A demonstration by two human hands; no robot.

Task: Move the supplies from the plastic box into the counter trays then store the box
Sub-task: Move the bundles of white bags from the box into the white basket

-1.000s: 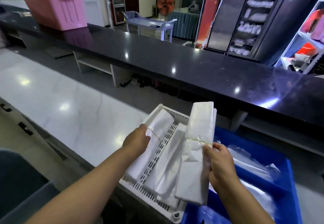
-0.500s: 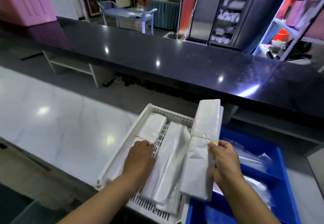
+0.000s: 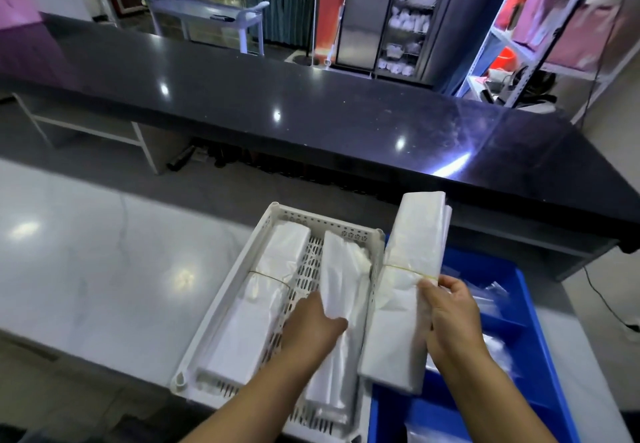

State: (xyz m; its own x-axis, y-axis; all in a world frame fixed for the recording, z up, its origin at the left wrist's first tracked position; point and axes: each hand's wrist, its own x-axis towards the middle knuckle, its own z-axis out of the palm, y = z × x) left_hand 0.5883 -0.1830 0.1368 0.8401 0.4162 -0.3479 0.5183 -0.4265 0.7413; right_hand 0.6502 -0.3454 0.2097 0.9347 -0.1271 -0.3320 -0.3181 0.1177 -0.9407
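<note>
Polished counter (image 3: pixel 104 269); right hand (image 3: pixel 450 318) grips crinkly bundle (image 3: pixel 408 255)

A pale blue table (image 3: pixel 207 14) stands left of a glass-fronted cabinet (image 3: pixel 408 16).

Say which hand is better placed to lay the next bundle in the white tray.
Right: the right hand grips the banded bundle beside the white tray; the left hand touches the middle bundle.

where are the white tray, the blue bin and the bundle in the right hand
tray (image 3: pixel 325 221) head view, far rim
bin (image 3: pixel 540 366) head view, right wall
bundle (image 3: pixel 415 241) head view, upper half above the band
</note>
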